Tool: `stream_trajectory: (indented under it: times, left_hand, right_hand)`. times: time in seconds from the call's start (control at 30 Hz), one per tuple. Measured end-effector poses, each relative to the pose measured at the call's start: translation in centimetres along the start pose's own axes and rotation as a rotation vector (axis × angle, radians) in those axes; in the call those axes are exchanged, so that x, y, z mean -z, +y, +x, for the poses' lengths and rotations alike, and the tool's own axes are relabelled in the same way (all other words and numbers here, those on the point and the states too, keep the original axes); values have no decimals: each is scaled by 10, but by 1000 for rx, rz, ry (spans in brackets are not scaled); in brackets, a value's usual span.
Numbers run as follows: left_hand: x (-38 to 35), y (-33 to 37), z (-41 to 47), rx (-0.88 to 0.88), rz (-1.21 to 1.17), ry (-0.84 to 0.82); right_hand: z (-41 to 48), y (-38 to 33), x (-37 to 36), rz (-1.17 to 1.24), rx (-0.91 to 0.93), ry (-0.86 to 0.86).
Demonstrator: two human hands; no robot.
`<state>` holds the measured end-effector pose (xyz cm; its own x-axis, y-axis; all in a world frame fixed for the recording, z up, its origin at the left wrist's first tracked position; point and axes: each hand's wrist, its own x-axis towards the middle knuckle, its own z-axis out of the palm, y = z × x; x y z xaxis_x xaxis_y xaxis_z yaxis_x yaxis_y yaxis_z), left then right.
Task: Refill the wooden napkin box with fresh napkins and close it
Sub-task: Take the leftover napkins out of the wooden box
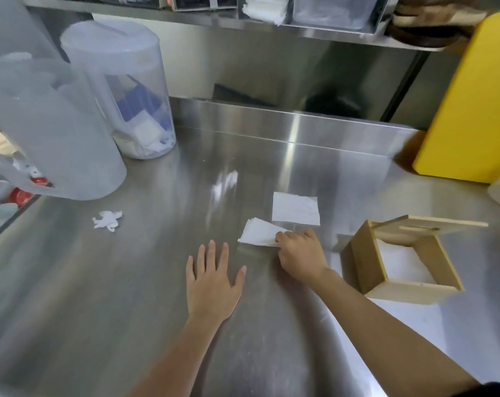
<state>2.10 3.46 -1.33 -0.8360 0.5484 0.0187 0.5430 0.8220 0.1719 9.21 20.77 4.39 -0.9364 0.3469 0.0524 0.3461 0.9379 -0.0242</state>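
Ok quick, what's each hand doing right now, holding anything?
Left hand: open, fingers spread flat over the steel counter, holding nothing.
Right hand: closed on the small stack of napkins lying on the counter.

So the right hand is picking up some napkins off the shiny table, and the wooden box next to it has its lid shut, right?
Not quite. The wooden box is open: the head view shows its lid swung up at the back and white napkins inside. The rest holds: the right hand is gripping a small stack of napkins on the steel table.
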Motion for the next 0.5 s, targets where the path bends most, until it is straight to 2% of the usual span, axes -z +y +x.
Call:
stream_trajectory:
  times: [0.07,0.2,0.37,0.5]
  left_hand:
    - [0,-3,-1,10,-7,-4]
    - [4,16,-2,-18,-25,-31]
    - [6,74,-6,-213,-69,-61]
    - [-2,116,-10,-340,-84,-78]
  right_hand:
    - [-7,7,11,219,-66,-7]
    - [-36,36,42,499,-164,-48]
    - [-72,62,81,699,-277,-10]
    - [-91,89,95,724,-346,57]
